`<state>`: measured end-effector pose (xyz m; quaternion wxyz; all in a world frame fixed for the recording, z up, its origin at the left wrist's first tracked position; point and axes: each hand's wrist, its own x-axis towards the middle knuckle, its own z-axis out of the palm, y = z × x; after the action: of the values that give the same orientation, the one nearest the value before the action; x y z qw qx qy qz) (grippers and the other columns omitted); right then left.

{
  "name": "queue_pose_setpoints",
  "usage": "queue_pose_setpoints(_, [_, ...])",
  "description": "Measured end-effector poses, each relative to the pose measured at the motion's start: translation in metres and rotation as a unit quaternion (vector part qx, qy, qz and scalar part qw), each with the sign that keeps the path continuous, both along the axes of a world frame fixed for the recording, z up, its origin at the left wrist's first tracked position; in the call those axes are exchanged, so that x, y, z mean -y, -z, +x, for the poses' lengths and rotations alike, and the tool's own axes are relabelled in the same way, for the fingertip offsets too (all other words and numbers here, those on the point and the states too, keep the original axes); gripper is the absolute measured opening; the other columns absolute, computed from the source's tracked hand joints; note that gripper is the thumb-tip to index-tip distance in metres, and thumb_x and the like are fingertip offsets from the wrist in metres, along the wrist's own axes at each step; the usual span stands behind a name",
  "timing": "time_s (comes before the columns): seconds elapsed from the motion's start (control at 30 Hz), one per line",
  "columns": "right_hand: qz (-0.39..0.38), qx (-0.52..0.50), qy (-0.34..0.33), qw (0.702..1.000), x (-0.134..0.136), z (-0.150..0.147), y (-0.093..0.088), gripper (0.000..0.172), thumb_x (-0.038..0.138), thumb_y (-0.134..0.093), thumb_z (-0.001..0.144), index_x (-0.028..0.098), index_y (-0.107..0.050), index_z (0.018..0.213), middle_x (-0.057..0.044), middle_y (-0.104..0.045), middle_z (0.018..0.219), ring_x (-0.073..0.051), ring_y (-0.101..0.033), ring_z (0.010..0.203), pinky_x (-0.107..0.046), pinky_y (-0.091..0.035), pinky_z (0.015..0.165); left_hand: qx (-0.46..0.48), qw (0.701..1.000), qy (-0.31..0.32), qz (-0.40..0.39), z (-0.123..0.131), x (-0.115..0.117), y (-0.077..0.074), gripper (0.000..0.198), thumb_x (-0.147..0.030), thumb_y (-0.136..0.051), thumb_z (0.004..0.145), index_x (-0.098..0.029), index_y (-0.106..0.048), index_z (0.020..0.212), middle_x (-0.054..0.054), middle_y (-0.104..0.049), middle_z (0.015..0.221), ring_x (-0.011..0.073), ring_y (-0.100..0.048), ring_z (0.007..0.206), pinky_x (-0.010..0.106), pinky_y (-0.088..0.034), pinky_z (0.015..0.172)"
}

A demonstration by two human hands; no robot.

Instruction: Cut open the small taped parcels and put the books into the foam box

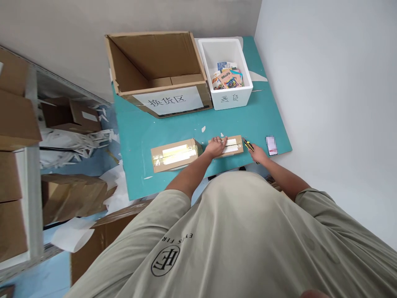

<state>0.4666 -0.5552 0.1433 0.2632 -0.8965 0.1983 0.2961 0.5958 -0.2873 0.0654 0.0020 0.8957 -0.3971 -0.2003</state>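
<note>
— Nearest of all?
— Sage T-shirt (235, 240), stretched across the bottom of the view. Far left, steel shelving (32, 165), with crumpled white paper (74, 145) just beside it.
— And on the teal counter (136, 140)?
— First, a taped carton (175, 155) lying flat, with an open cardboard box (155, 70) behind it. Next, a small taped carton (231, 145) under the left hand (216, 147): fingers spread, palm down, no grip.
— Right hand (258, 154)?
— Curled closed around a yellow-and-black utility knife (248, 145), blade end near the small carton. Behind, a white foam box (225, 70) holding printed packets (228, 76). Farthest right, a phone (271, 145), screen blurred.
— Best handling?
— Steady pressure from that left palm, blade shallow, pointed away from those fingers.
</note>
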Motion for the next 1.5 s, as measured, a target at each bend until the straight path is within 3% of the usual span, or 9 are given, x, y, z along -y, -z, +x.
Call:
queue_pose_setpoints(0.2, [-0.018, -0.009, 0.015, 1.000, -0.011, 0.003, -0.009, 0.043, 0.038, -0.045, 0.127, 0.018, -0.064, 0.161, -0.013, -0.088, 0.108, -0.027, -0.084, 0.090, -0.033, -0.063, 0.087, -0.006, 1.000, -0.006, -0.004, -0.001, -0.002, -0.001, 0.080, -0.025, -0.038, 0.113, 0.000, -0.033, 0.190, 0.048, -0.056, 0.169, 0.0537, -0.063, 0.151, 0.073, -0.042, 0.126])
queue_pose_setpoints(0.4, [-0.054, -0.011, 0.000, 0.998, -0.016, 0.005, -0.017, 0.037, 0.035, -0.054, 0.125, 0.018, -0.069, 0.154, -0.019, -0.087, 0.133, -0.033, -0.085, 0.118, -0.036, -0.062, 0.101, -0.015, 1.000, -0.002, 0.001, -0.002, -0.002, -0.002, 0.082, -0.026, -0.039, 0.113, -0.001, -0.032, 0.191, 0.048, -0.056, 0.168, 0.0536, -0.065, 0.147, 0.074, -0.043, 0.124])
queue_pose_setpoints(0.53, [-0.024, -0.049, 0.009, 0.998, -0.015, 0.014, -0.022, 0.039, 0.036, -0.050, 0.126, 0.016, -0.068, 0.154, -0.017, -0.089, 0.115, -0.029, -0.087, 0.091, -0.035, -0.063, 0.087, -0.011, 1.000, 0.005, 0.007, -0.001, -0.002, -0.002, 0.081, -0.023, -0.036, 0.113, -0.001, -0.031, 0.191, 0.050, -0.055, 0.169, 0.0547, -0.066, 0.146, 0.074, -0.045, 0.121])
queue_pose_setpoints(0.63, [-0.018, -0.058, 0.015, 0.998, -0.013, 0.020, -0.025, 0.040, 0.037, -0.049, 0.126, 0.017, -0.067, 0.155, -0.017, -0.089, 0.114, -0.026, -0.085, 0.080, -0.034, -0.062, 0.079, -0.006, 1.000, 0.009, 0.012, -0.001, -0.003, -0.003, 0.080, -0.026, -0.035, 0.115, -0.002, -0.031, 0.191, 0.048, -0.055, 0.170, 0.0537, -0.065, 0.146, 0.071, -0.044, 0.122])
queue_pose_setpoints(0.93, [-0.005, -0.079, 0.018, 0.997, -0.010, 0.011, -0.027, 0.043, 0.047, -0.050, 0.127, 0.019, -0.067, 0.154, -0.017, -0.089, 0.115, -0.028, -0.086, 0.081, -0.034, -0.062, 0.074, -0.005, 1.000, 0.001, 0.025, -0.003, 0.001, -0.005, 0.079, -0.023, -0.030, 0.115, 0.002, -0.031, 0.190, 0.048, -0.064, 0.155, 0.0519, -0.068, 0.138, 0.068, -0.050, 0.115])
queue_pose_setpoints(1.17, [0.018, -0.077, 0.037, 0.996, -0.008, 0.003, -0.018, 0.041, 0.048, -0.048, 0.128, 0.022, -0.063, 0.155, -0.013, -0.088, 0.111, -0.026, -0.086, 0.082, -0.032, -0.062, 0.074, -0.008, 1.000, 0.005, 0.016, -0.001, -0.006, -0.006, 0.078, -0.021, -0.027, 0.116, -0.004, -0.032, 0.191, 0.046, -0.056, 0.170, 0.0513, -0.067, 0.145, 0.066, -0.050, 0.119])
queue_pose_setpoints(1.3, [-0.020, -0.044, -0.023, 0.999, 0.000, -0.017, -0.017, 0.043, 0.047, -0.043, 0.130, 0.022, -0.064, 0.158, -0.013, -0.088, 0.118, -0.029, -0.087, 0.101, -0.031, -0.061, 0.083, -0.016, 1.000, 0.009, 0.015, 0.001, -0.007, -0.005, 0.078, -0.024, -0.028, 0.116, -0.003, -0.032, 0.191, 0.046, -0.055, 0.171, 0.0517, -0.066, 0.147, 0.067, -0.049, 0.121])
queue_pose_setpoints(1.4, [-0.090, -0.014, -0.111, 0.990, 0.004, -0.030, -0.020, 0.046, 0.045, -0.043, 0.129, 0.025, -0.065, 0.165, -0.016, -0.086, 0.136, -0.034, -0.082, 0.123, -0.035, -0.059, 0.091, -0.016, 1.000, 0.008, 0.014, 0.002, -0.007, -0.003, 0.079, -0.026, -0.032, 0.115, -0.004, -0.033, 0.190, 0.046, -0.053, 0.174, 0.0522, -0.065, 0.149, 0.069, -0.048, 0.122])
queue_pose_setpoints(1.5, [-0.139, 0.002, -0.180, 0.974, 0.002, -0.029, -0.024, 0.051, 0.045, -0.042, 0.128, 0.030, -0.063, 0.172, -0.017, -0.081, 0.150, -0.034, -0.079, 0.130, -0.035, -0.057, 0.095, -0.025, 1.000, 0.002, 0.005, 0.004, -0.007, -0.002, 0.079, -0.025, -0.033, 0.114, -0.004, -0.035, 0.190, 0.046, -0.051, 0.176, 0.0532, -0.065, 0.149, 0.071, -0.048, 0.123])
